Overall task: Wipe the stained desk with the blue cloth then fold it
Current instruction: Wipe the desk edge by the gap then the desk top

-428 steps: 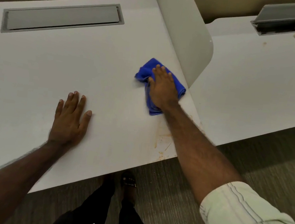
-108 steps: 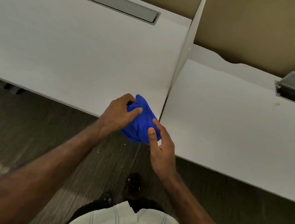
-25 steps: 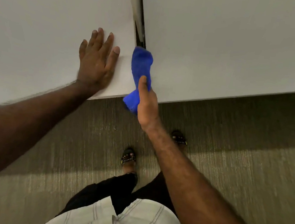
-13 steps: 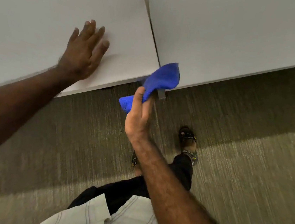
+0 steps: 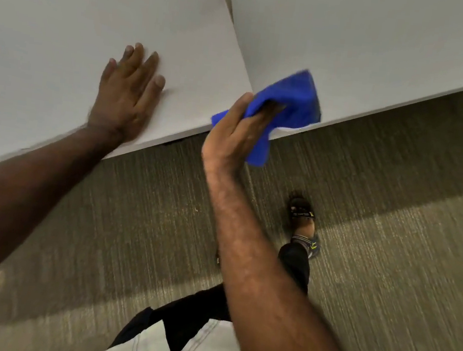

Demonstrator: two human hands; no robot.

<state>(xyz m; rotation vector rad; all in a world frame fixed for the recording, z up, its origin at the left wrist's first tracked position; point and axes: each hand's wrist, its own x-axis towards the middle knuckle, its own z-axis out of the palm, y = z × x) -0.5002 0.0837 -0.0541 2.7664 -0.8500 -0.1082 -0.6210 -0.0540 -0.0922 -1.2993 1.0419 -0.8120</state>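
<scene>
The blue cloth (image 5: 293,101) is bunched in my right hand (image 5: 238,130), pressed against the front edge of the right-hand white desk (image 5: 383,48) just beside the gap between the two desks. Part of the cloth hangs below the edge over the floor. My left hand (image 5: 127,91) lies flat, fingers spread, on the left white desk (image 5: 68,27) near its front edge. No stain shows on the visible desk surface.
A thin divider seam (image 5: 235,28) runs between the two desks. Below the desks is grey-green carpet (image 5: 389,251). My sandalled foot (image 5: 302,226) and dark trousers stand under the right arm.
My right hand has lifted the cloth up and to the right, from below the desk edge onto the right desk's front edge. My left hand stays flat on the left desk.
</scene>
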